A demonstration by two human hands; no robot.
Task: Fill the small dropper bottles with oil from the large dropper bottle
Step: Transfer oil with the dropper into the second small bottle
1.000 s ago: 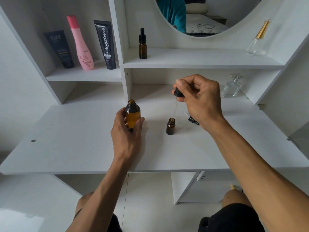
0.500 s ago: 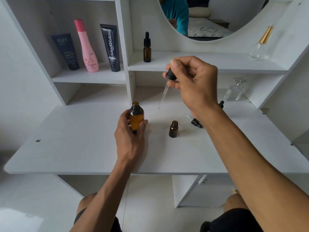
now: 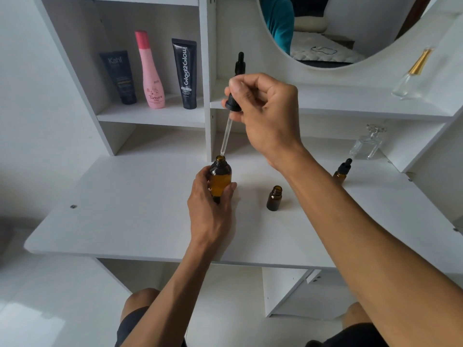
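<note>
- Head view, nearest part: the left hand (image 3: 210, 209) is curled round the large dropper bottle (image 3: 220, 177), which stands upright on the white desk (image 3: 125, 221). Its mouth is uncapped and amber oil shows inside.
- Just right of it stands the open small dropper bottle (image 3: 274, 198), alone and untouched. One second ago the pipette tip was over this bottle; now it is not, so I judge that one dose has been given and the next one is to be fetched.
- The right hand (image 3: 265, 113) pinches the black cap of the dropper (image 3: 229, 121). In the last second it has travelled left from the small bottle and upward, and the glass tube now slants down with its tip at the mouth of the large bottle, at the point of entering.
- Whether the small bottle is already full I cannot tell; the glass is too dark.
- Farther right, a capped small dropper bottle (image 3: 342, 171) waits partly behind the right forearm.
- On the shelf behind, another dropper bottle (image 3: 240, 63) shows only its top above the right hand.
</note>
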